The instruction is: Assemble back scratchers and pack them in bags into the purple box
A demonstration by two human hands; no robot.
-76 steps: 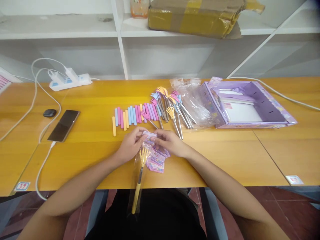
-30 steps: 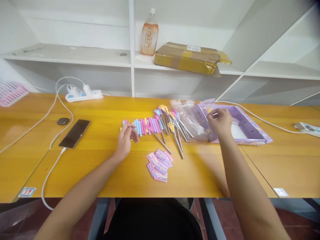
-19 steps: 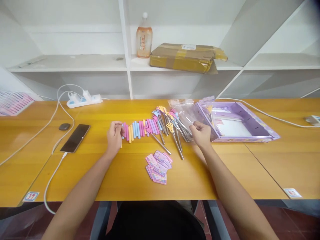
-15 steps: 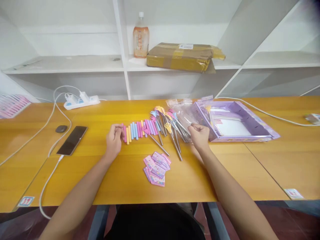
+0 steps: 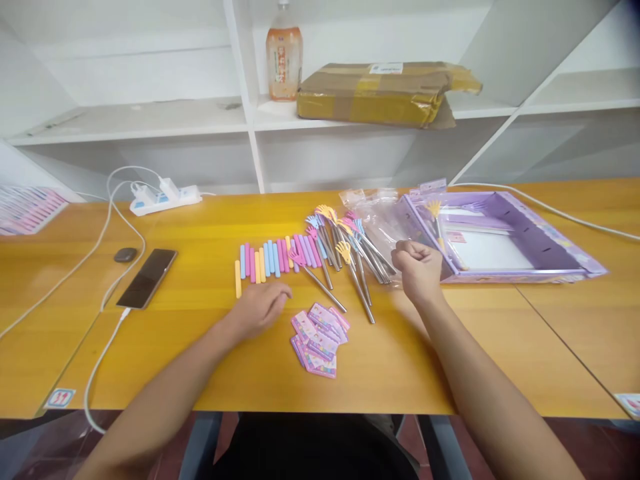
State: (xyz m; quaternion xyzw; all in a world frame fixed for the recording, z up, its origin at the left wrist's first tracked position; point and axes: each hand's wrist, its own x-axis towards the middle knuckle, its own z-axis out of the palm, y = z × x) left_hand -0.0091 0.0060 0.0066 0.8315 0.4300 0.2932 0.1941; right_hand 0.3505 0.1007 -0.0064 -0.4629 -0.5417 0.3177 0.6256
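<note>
My left hand (image 5: 263,309) is palm down over the table, thumb and fingers loosely apart and pointing right, with nothing visible in it. Just beyond it lies a row of pink, yellow, blue and purple sticks (image 5: 265,260); a yellow stick (image 5: 238,279) ends the row at the left. My right hand (image 5: 417,270) is closed in a fist beside a clear plastic bag (image 5: 380,217); what its fingers hold, if anything, is hidden. Between the hands lie several hand-shaped back scratchers (image 5: 357,280) with metal rods. Small purple-pink cards (image 5: 320,340) are piled nearer me.
A purple open box (image 5: 530,273) stands at the right, with a yellow-headed scratcher (image 5: 435,217) inside. Leftward are a phone (image 5: 147,279) on a cable, a black mouse-like object (image 5: 125,255) and a power strip (image 5: 167,203). The shelf holds a bottle (image 5: 284,63) and a taped carton (image 5: 375,97).
My left hand has moved from the left end of the stick row toward me and right. More sticks show at that end. My right hand stays closed near the bag. The view has shifted slightly.
</note>
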